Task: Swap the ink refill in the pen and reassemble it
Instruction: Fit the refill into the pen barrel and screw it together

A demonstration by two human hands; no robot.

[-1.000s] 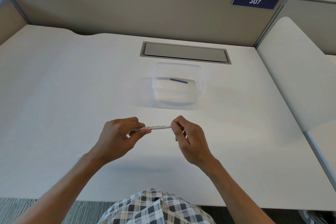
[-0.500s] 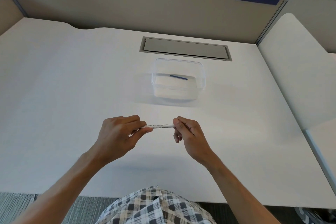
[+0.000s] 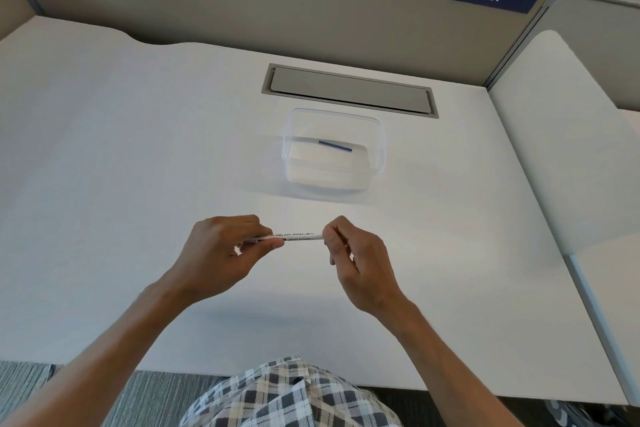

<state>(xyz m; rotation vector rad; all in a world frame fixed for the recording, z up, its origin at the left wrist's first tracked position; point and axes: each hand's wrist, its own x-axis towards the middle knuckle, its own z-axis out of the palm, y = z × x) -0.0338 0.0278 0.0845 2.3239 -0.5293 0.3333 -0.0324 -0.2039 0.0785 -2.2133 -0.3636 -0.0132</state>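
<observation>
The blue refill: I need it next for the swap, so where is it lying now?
In the head view the blue refill lies inside the clear container at mid-desk, beyond the hands holding the pen and just in front of the grey cable hatch.

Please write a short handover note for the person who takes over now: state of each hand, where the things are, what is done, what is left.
Left hand grips one end of the white pen; right hand pinches the other end, above the desk.
A blue refill lies in the clear container beyond the hands.
Done: cannot tell from the view; the pen looks whole.
Left: likely open the pen, swap the refill, reassemble.
</observation>
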